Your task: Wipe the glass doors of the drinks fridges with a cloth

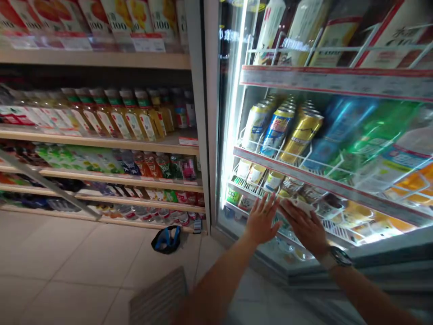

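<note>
My left hand (261,220) lies flat, fingers spread, against the lower part of a refrigerated drinks case (304,266). Just right of it, my right hand (304,225), with a wristwatch on the wrist, presses a pale cloth (299,206) against the same low area. Whether both touch a glass door or reach inside, I cannot tell. Behind them sit small cups and bottles on a white wire shelf (334,228).
Drink cans (280,131) lean on the wire shelf above, with bottles at the top. Left of the case, open shelves (101,142) carry rows of bottled drinks. A dark bag with blue trim (166,239) lies on the tiled floor by the case's corner. A floor mat (158,298) lies nearer.
</note>
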Action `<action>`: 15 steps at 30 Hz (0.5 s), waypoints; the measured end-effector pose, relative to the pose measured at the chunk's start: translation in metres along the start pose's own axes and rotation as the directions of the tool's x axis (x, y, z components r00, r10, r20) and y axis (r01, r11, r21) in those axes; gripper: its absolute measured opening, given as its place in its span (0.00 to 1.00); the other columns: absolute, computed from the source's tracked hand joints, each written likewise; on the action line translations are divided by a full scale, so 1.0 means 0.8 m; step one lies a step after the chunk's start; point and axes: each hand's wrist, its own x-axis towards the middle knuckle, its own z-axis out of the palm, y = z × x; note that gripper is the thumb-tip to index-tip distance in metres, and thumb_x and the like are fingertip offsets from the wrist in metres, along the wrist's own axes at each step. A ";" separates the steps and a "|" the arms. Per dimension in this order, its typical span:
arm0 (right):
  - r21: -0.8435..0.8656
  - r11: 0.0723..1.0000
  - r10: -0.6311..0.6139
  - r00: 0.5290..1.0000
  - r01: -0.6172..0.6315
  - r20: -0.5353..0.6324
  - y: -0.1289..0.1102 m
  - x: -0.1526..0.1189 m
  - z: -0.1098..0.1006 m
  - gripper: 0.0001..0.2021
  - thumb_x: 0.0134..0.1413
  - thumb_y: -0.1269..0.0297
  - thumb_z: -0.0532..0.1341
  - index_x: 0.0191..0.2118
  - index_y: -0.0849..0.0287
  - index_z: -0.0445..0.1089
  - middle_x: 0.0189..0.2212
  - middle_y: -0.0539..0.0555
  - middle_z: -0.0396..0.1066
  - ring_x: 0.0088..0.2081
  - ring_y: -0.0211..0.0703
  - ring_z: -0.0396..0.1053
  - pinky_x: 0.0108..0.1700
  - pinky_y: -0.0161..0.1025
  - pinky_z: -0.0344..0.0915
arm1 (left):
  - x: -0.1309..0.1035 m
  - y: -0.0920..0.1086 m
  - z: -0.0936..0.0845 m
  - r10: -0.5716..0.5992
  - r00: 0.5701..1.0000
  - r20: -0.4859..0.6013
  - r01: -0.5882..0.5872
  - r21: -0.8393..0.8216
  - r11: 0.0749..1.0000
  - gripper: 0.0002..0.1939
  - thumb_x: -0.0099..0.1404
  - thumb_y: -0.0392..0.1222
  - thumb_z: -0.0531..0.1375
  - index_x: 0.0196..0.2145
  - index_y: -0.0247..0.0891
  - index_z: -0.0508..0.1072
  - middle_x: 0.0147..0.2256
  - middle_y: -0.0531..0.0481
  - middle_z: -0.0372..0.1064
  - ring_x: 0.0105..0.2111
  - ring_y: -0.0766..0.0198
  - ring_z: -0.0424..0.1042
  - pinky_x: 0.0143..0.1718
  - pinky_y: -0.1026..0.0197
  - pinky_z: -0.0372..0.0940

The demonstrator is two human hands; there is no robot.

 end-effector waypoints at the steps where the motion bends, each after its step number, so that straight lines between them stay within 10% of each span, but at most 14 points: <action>1: 0.006 1.000 0.004 1.000 -0.004 -0.007 0.000 0.007 -0.003 0.33 0.62 0.75 0.50 0.69 0.46 0.45 0.60 0.51 0.67 0.54 0.41 0.68 0.65 0.43 0.44 | -0.001 -0.007 -0.002 0.030 1.000 0.006 -0.030 0.018 0.999 0.40 0.71 0.54 0.47 0.69 0.36 0.30 0.70 0.42 0.36 0.70 0.53 0.34 0.68 0.45 0.43; 8: -0.040 0.978 0.193 0.963 -0.204 -0.186 0.003 0.088 -0.029 0.30 0.63 0.68 0.52 0.69 0.47 0.47 0.63 0.57 0.62 0.60 0.52 0.63 0.67 0.53 0.33 | 0.002 -0.016 0.015 0.057 0.998 -0.010 -0.057 -0.013 0.998 0.39 0.71 0.52 0.47 0.70 0.37 0.29 0.70 0.44 0.36 0.70 0.51 0.32 0.68 0.43 0.44; 12: -0.028 0.998 0.059 0.993 -0.062 -0.099 -0.016 0.059 0.005 0.32 0.63 0.71 0.51 0.70 0.50 0.45 0.61 0.55 0.65 0.57 0.45 0.66 0.67 0.46 0.35 | -0.030 0.001 0.050 -0.044 0.999 0.007 0.045 -0.073 0.996 0.38 0.71 0.51 0.46 0.70 0.37 0.29 0.70 0.44 0.34 0.70 0.52 0.30 0.68 0.44 0.42; 15: 0.035 0.999 -0.015 1.000 0.014 0.002 -0.029 0.009 0.038 0.33 0.61 0.73 0.50 0.70 0.49 0.44 0.62 0.51 0.64 0.55 0.42 0.67 0.67 0.43 0.37 | -0.106 -0.003 0.082 -0.224 0.964 0.141 0.239 -0.100 0.966 0.37 0.71 0.48 0.47 0.70 0.38 0.32 0.70 0.45 0.34 0.70 0.56 0.32 0.69 0.45 0.41</action>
